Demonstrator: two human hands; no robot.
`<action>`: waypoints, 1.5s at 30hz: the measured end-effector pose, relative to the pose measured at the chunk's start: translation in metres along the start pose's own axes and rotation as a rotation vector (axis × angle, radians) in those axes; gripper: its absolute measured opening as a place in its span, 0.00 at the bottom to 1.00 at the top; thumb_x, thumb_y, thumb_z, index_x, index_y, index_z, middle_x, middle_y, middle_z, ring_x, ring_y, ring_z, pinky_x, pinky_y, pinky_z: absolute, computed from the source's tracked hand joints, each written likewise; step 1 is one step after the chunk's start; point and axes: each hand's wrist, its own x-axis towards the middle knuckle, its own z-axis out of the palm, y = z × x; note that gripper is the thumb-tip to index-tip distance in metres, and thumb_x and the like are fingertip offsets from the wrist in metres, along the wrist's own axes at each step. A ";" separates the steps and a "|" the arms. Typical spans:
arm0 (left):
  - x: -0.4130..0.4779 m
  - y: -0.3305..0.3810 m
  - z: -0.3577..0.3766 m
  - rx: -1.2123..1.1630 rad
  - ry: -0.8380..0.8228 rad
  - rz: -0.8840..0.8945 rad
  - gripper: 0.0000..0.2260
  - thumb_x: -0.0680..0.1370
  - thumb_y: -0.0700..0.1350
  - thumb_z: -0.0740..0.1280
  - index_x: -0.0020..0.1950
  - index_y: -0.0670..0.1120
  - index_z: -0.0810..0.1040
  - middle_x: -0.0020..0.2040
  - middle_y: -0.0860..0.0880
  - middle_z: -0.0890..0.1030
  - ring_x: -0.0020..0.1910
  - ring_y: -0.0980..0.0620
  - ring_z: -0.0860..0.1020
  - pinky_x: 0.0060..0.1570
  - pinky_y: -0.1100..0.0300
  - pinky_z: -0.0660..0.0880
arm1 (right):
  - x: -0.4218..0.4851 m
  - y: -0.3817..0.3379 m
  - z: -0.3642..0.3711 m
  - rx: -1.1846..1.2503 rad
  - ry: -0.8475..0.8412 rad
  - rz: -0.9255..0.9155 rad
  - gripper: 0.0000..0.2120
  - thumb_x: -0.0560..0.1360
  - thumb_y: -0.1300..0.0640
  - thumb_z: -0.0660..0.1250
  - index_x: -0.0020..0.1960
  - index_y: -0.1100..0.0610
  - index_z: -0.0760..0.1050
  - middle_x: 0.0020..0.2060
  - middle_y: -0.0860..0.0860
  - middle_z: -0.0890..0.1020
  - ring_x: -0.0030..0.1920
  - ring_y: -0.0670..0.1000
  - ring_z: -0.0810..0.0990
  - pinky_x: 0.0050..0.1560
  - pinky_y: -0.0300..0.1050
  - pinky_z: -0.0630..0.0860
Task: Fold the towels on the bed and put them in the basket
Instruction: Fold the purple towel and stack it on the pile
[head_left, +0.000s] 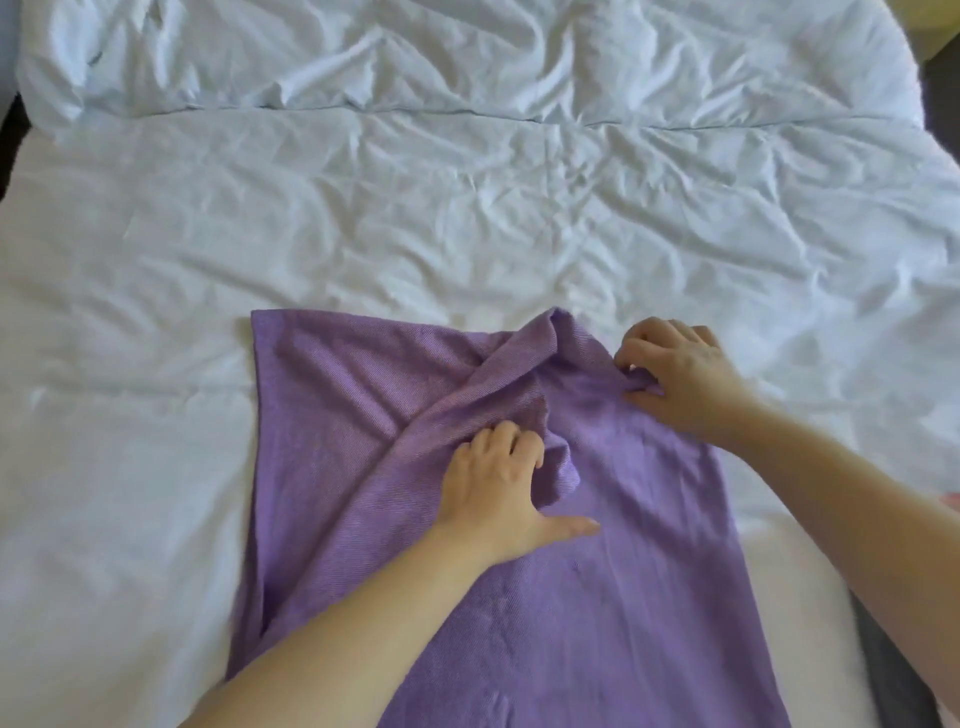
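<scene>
The purple towel (649, 571) is laid on the white bed (130, 467), and its near end is out of view. In the middle of the towel, a bunched fold is gripped by the curled fingers of the left hand (498, 483), with the thumb laid flat, likely so the cloth is kept from sliding. A little farther, at the towel's right edge, the cloth is pinched by the right hand (685, 379), likely so the twisted far corner can be pulled flat. Beyond the towel, a crumpled white blanket (467, 62) is seen. No basket is shown.
</scene>
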 end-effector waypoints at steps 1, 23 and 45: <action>0.001 0.009 0.009 0.050 -0.005 -0.068 0.40 0.57 0.80 0.57 0.53 0.48 0.71 0.50 0.52 0.72 0.49 0.49 0.72 0.51 0.54 0.71 | -0.007 -0.004 -0.001 -0.049 0.052 -0.055 0.09 0.65 0.62 0.73 0.45 0.56 0.80 0.46 0.54 0.79 0.45 0.60 0.77 0.49 0.51 0.67; 0.034 -0.173 -0.088 -0.455 0.514 -0.616 0.10 0.80 0.48 0.61 0.58 0.44 0.73 0.52 0.47 0.77 0.48 0.45 0.74 0.48 0.59 0.67 | -0.005 0.054 0.000 -0.425 -0.264 0.151 0.12 0.78 0.51 0.57 0.58 0.41 0.71 0.50 0.41 0.78 0.60 0.50 0.69 0.59 0.48 0.57; 0.095 -0.237 -0.153 -1.047 0.320 -0.687 0.03 0.76 0.36 0.68 0.43 0.43 0.78 0.29 0.55 0.82 0.40 0.53 0.78 0.50 0.62 0.73 | 0.115 0.096 -0.051 -0.757 -0.598 0.224 0.15 0.74 0.33 0.57 0.48 0.40 0.77 0.48 0.42 0.75 0.59 0.50 0.70 0.63 0.54 0.60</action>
